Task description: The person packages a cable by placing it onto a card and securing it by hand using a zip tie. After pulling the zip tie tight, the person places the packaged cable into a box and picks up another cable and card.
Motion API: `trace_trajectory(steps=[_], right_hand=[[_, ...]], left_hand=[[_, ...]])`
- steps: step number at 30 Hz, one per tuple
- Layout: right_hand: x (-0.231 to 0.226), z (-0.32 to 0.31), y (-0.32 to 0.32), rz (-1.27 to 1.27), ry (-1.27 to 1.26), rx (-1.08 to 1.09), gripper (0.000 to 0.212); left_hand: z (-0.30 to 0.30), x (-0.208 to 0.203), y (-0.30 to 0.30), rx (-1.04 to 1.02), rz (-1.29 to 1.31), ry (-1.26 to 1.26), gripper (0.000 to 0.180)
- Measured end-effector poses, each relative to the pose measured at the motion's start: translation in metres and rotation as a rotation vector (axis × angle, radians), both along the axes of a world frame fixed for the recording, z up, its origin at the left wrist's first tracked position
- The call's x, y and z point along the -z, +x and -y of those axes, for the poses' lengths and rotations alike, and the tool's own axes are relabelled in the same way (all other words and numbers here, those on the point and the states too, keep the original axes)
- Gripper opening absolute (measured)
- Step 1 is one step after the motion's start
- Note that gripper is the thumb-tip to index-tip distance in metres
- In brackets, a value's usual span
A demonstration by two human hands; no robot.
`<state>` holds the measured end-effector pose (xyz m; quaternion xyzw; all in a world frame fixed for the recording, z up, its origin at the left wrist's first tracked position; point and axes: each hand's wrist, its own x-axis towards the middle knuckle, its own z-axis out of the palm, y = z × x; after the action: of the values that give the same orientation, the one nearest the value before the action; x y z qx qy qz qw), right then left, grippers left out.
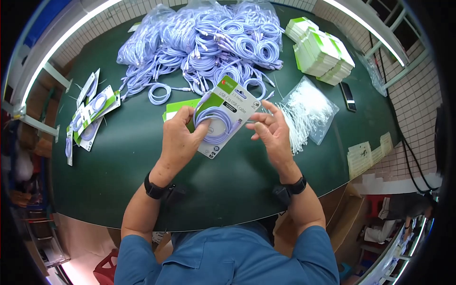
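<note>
Far left, a loose pile of finished-looking carded cables (90, 111) sits near that side of the green table (213, 204), with a decent strip of tabletop between it and the left hand (179, 133). That hand has thumb and fingers closed on the carded cable (233, 113), thumb by the lavender coil (216, 135), just in front of the person and well back from the near edge. Green tabletop shows between the wrists too, so there's elbow room. A stack of green cards (176, 108) pokes out behind the left hand.

Label-wise: green corner panel with a tiny logo, a couple of lines of grey print, a dark pill-shaped strip, little round icons low down (readable up close, not copying it). The card's long axis runs lower left to upper right, hang-hole end pointing up-right, away from the body.

Behind it is a big heap of lavender cables (223, 47), partly bagged. The right hand (273, 130) is just beside the card's right edge, fingers loosely fanned and half curled; can't tell if the tips touch. Then come white ties (297, 126) spilling from a clear bag, stacked cards (325, 54), and a dark phone (348, 96).
</note>
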<state>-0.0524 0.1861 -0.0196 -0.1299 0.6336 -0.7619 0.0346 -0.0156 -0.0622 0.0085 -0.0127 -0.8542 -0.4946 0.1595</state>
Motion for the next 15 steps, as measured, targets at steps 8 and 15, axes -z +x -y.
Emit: trace_trajectory(steps=[8,15], right_hand=[[-0.004,0.019,0.015,0.149,0.114,-0.121,0.04],[-0.002,0.014,0.015,0.192,0.105,-0.095,0.026]], left_hand=[[-0.027,0.01,0.002,0.015,-0.044,0.149,0.02],[-0.025,0.016,-0.004,0.073,0.09,0.348,0.017]])
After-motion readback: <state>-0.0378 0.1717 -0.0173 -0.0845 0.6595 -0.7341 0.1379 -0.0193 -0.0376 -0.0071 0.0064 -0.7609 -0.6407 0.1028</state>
